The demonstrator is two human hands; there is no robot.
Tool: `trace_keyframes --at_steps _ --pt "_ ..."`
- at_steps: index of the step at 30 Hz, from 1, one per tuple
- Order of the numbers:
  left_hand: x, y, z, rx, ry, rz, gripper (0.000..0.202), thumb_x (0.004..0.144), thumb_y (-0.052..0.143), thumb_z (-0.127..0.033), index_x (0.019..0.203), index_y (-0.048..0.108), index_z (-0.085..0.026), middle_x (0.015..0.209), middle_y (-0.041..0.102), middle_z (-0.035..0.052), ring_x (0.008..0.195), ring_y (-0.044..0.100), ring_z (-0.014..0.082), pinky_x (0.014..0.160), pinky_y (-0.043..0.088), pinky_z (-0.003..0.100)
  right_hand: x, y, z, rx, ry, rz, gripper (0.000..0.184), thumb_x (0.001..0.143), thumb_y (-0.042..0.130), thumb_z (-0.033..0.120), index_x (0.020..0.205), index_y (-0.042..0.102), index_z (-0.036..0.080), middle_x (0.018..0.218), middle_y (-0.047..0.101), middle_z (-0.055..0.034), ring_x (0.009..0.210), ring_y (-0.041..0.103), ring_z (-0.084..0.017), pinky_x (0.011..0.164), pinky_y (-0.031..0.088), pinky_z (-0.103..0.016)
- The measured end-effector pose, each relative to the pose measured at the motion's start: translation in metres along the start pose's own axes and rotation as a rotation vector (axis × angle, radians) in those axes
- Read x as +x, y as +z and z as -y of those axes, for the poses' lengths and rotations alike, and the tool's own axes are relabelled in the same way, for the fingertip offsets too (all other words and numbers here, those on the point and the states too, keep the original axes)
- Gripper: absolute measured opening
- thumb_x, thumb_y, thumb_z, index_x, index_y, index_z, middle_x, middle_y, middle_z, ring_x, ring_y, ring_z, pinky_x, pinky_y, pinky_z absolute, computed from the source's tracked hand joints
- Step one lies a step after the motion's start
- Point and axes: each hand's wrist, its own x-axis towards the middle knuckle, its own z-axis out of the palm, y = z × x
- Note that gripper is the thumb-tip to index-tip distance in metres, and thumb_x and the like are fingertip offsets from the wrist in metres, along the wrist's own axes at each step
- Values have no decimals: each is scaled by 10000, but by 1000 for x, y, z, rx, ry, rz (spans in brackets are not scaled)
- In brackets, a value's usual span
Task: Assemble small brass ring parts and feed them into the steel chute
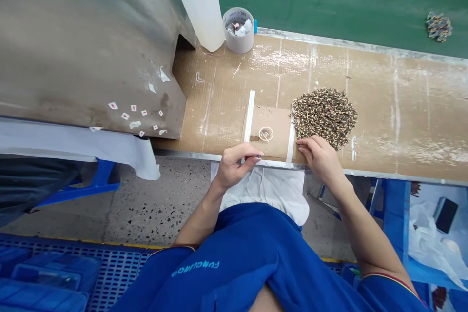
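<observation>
My left hand [237,165] is closed in a pinch at the bench's front edge. A tiny dark piece [259,156] pokes out between its thumb and forefinger. At the near edge of a heap of small black-and-cream pieces [325,114] is my right hand [321,158], fingertips drawn together. Whatever those fingertips hold, if anything, is too small to make out. Between the hands lies a cardboard square [278,122] with white tape strips [249,114] along its sides. A small round white ring [265,134], with a thin pale stick across it, rests on the cardboard.
A white plastic bottle [201,7] and a tape-roll cup [239,41] with scraps stand at the back. Metal housing [91,44] borders the left. A small colourful cluster [438,27] lies on the green surface [329,0]. At lower right, a blue-edged tray holds a dark rectangular object [446,214].
</observation>
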Motion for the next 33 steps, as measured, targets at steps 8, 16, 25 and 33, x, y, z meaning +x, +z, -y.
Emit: trace_keyframes --at_steps 8,16,25,33 --pt "7 -1 -9 -35 75 11 144 975 605 -257 930 710 -169 764 730 47 665 665 124 620 533 238 -10 6 11 -21 7 -115 224 1003 476 232 960 695 241 914 654 -65 837 622 -215 734 528 -364" --pt "9 6 -8 -71 96 7 94 963 607 -192 942 697 -171 756 716 38 672 654 125 628 536 238 -23 2 14 -45 -10 -87 304 1021 405 182 1059 701 241 919 677 -82 861 625 -224 778 532 -383" --pt "13 15 -17 247 58 44 112 962 597 -192 872 649 -151 728 688 15 597 596 96 562 474 203 -7 5 31 56 61 -228 162 989 528 248 929 676 222 867 698 -81 808 639 -221 736 530 -369" --pt "16 19 -21 598 121 201 256 1035 454 -250 851 604 -153 745 688 26 661 636 141 625 464 253 5 9 92 693 355 -328 98 952 626 312 942 664 222 854 688 -32 767 660 -160 655 544 -282"
